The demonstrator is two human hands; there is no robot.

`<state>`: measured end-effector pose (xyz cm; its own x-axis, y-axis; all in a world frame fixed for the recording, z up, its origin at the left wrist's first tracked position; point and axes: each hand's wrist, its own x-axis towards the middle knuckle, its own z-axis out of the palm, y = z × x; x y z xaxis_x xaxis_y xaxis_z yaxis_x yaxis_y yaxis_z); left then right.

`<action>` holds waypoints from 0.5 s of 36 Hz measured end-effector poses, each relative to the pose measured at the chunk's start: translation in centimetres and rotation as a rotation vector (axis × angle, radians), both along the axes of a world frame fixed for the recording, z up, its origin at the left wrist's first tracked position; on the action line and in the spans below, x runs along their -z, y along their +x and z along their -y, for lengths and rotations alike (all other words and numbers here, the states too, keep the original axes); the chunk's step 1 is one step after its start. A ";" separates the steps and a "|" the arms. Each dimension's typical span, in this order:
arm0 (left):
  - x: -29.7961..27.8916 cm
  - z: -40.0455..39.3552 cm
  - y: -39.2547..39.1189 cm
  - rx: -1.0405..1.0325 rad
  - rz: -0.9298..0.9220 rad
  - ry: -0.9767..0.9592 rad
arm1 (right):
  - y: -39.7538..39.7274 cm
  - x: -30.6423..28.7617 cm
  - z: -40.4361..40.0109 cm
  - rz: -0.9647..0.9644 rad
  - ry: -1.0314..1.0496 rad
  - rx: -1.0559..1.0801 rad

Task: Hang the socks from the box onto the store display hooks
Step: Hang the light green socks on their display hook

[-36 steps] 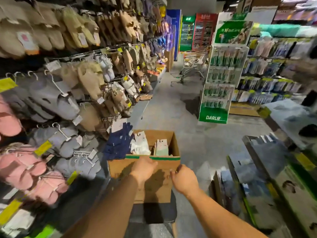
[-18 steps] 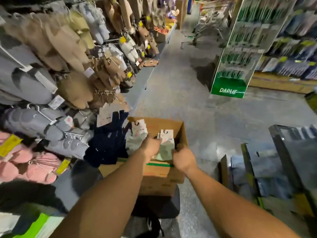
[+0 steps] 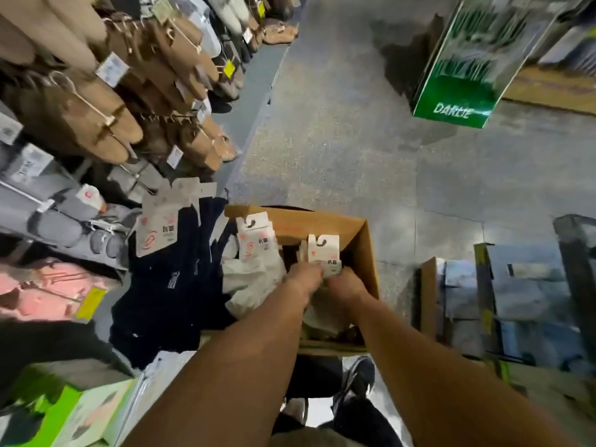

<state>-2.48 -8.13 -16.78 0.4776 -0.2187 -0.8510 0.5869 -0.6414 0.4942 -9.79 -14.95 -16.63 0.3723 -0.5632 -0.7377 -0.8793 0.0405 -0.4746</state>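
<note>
- Head view puts my two hands together inside the cardboard box (image 3: 361, 250): my left hand (image 3: 304, 279) and right hand (image 3: 346, 283) both have fingers curled round the lower part of one carded sock pack (image 3: 323, 253), which stands upright between them with its hook cut-out at the top.
- I see a second carded sock pack (image 3: 256, 235) just left of my left hand, standing at the box's left side, with pale socks (image 3: 250, 282) bunched beneath it and reaching under my left forearm.
- I note dark navy socks (image 3: 171, 279) hanging on the display just beside the box's left wall, their white header cards (image 3: 158, 227) uppermost.
- I make out tan slippers (image 3: 96, 114) on the display hooks higher up the left-hand rack, grey ones (image 3: 48, 221) below them and pink ones (image 3: 42, 291) lower still, all blurred.
- I see the box sitting low in the aisle over a speckled grey floor (image 3: 338, 130).
- I can read "DARLIE" on a green stand (image 3: 458, 104) across the aisle; shelving (image 3: 516, 295) on the right is too smeared to read.
</note>
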 end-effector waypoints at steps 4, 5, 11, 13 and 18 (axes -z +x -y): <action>0.4 0.0 0.1 -0.049 -0.028 0.018 | 0.4 -0.7 -0.1 0.033 0.089 0.005; 0.6 0.0 0.2 -0.060 -0.022 0.025 | 0.4 -0.9 -0.1 0.045 0.091 0.018; 0.7 0.5 -0.2 -0.041 0.122 0.104 | 0.2 -1.8 -0.5 0.118 0.089 0.136; 0.1 0.4 -0.3 -0.034 0.133 0.094 | 0.0 -1.6 -0.6 0.124 0.070 0.135; -0.7 0.5 -0.6 -0.004 0.161 0.074 | 0.1 -1.5 -1.2 0.119 -0.002 0.139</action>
